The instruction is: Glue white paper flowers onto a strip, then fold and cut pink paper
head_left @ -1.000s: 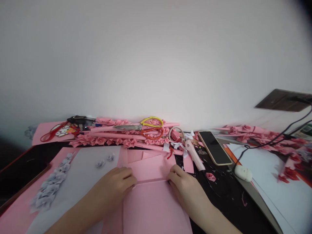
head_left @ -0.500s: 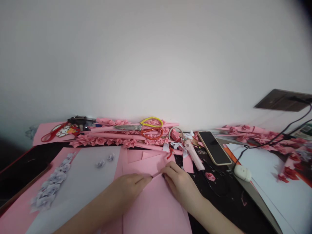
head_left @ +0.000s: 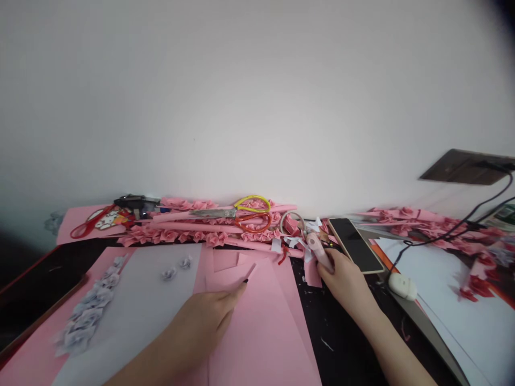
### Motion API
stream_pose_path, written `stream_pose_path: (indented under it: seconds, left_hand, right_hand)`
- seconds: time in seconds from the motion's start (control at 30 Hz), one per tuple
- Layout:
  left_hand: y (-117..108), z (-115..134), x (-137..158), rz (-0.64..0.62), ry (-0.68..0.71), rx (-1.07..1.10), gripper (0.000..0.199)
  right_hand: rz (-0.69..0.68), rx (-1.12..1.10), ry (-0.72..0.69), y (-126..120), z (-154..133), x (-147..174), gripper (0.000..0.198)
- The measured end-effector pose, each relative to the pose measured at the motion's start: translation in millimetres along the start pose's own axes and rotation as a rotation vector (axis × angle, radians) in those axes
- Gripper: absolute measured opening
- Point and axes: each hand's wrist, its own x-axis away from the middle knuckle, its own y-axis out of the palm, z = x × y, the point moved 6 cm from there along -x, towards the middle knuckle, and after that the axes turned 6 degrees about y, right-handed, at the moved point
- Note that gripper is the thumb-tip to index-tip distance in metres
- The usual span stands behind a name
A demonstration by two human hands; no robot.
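My left hand [head_left: 205,319] lies over a large pink paper sheet [head_left: 265,332]. Its dark-nailed fingertip presses at a narrow folded edge [head_left: 251,271] near the sheet's top; the other fingers are tucked in and partly hidden. To the right, my right hand [head_left: 341,276] has its fingers closed round the handle of a pink hot glue gun [head_left: 319,252], which still lies among paper scraps [head_left: 298,244]. Left of the sheet, a white paper panel on pink backing carries a column of pale lilac paper roses [head_left: 86,316] and two loose ones [head_left: 169,274].
Scissors [head_left: 217,213] with yellow and orange handles rest on pink paper flowers [head_left: 173,235] along the wall. A phone [head_left: 356,244], a white earbud case [head_left: 402,286] and white sheets [head_left: 446,305] lie to the right. Black cables [head_left: 438,236] run down from the wall socket [head_left: 466,166].
My right hand has left the paper's fold and moved right onto the glue gun's handle. The left hand stays on the paper, and the camera view has shifted slightly.
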Motion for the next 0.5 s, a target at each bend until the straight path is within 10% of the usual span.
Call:
stream_pose_path:
  seconds: [0.5]
  left_hand:
    - [4.5, -5.2, 4.0, 0.052, -0.064, -0.005, 0.052]
  right_hand:
    - [0.085, -0.241, 0.237, -23.7, 0.4, 5.8, 0.02]
